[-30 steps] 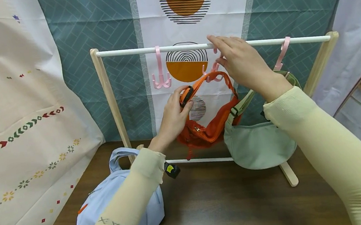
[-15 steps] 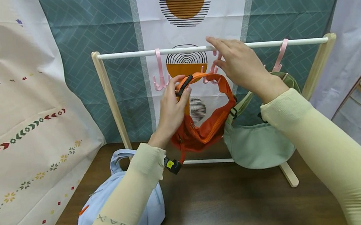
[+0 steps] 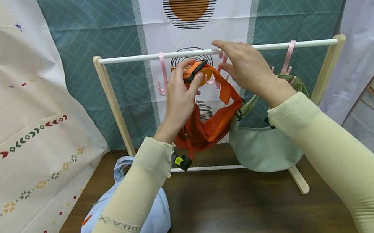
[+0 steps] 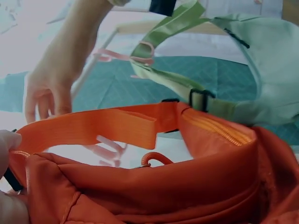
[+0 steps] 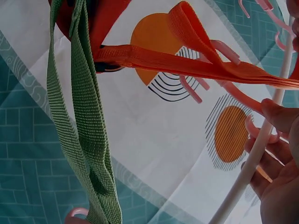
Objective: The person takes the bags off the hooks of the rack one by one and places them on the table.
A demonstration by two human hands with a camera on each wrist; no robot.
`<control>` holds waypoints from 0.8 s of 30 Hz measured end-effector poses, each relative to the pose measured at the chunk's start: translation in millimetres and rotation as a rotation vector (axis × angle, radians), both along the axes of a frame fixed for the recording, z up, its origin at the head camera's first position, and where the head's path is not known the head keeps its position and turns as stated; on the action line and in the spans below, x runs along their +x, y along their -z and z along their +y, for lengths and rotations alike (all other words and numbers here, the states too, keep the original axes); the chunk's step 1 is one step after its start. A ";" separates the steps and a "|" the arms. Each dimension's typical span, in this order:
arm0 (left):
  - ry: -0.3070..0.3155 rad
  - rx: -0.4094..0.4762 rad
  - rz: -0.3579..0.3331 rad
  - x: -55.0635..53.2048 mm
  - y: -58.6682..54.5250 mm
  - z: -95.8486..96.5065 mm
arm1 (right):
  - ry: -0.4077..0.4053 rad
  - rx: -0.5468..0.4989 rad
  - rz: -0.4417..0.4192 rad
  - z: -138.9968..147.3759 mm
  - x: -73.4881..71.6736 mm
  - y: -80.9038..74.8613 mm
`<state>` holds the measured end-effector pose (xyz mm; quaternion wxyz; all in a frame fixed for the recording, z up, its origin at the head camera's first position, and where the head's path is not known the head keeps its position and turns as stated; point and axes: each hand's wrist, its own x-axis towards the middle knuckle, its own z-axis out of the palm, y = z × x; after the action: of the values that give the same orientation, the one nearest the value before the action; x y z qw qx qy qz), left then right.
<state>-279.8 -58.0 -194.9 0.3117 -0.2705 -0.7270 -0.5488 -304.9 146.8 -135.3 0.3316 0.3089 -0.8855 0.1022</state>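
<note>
In the head view my left hand (image 3: 180, 96) grips the orange waist bag (image 3: 215, 123) by its strap beside the black buckle (image 3: 198, 69). The bag's strap (image 4: 84, 128) loops across the left wrist view, close to the middle pink hook (image 5: 240, 97); in the right wrist view it passes in front of the prongs. My right hand (image 3: 251, 68) is up at the white rail (image 3: 132, 59), thumb and fingers about the top of that hook. Its palm side is hidden in the head view. A loose black buckle (image 3: 181, 161) dangles below my left wrist.
A sage green bag (image 3: 267, 149) hangs from the right pink hook (image 3: 288, 57), close beside the orange one. Another pink hook (image 3: 163, 71) hangs at left. A light blue bag (image 3: 151, 224) lies on the brown table (image 3: 225, 212), under my left forearm. Wooden posts (image 3: 112, 102) support the rail.
My left hand has lifted the strap end with the buckle upward and slightly right, and the strap has folded over near the hook. The right hand stays at the rail.
</note>
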 end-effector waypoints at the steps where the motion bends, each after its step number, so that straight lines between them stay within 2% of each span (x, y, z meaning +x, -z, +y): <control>1: -0.001 -0.007 0.003 1.0 -2.8 -0.5 | 0.001 0.001 -0.002 -0.4 0.2 -0.1; 8: -0.009 -0.054 0.030 9.9 -20.2 -9.2 | 0.004 0.011 -0.012 -2.3 0.7 -1.6; 15: -0.005 -0.085 -0.048 18.9 -29.8 -25.7 | -0.006 0.014 -0.027 -2.9 0.9 -2.5; 22: 0.001 -0.128 -0.099 22.2 -32.2 -38.3 | -0.024 0.010 -0.053 0.2 3.3 -3.1; 24: 0.002 -0.141 -0.107 23.3 -32.6 -41.4 | -0.043 -0.001 -0.038 1.3 4.3 -2.0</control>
<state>-256.5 -99.4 -162.3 0.2518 -0.2627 -0.7791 -0.5105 -300.6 148.1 -133.3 0.3126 0.3254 -0.8849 0.1155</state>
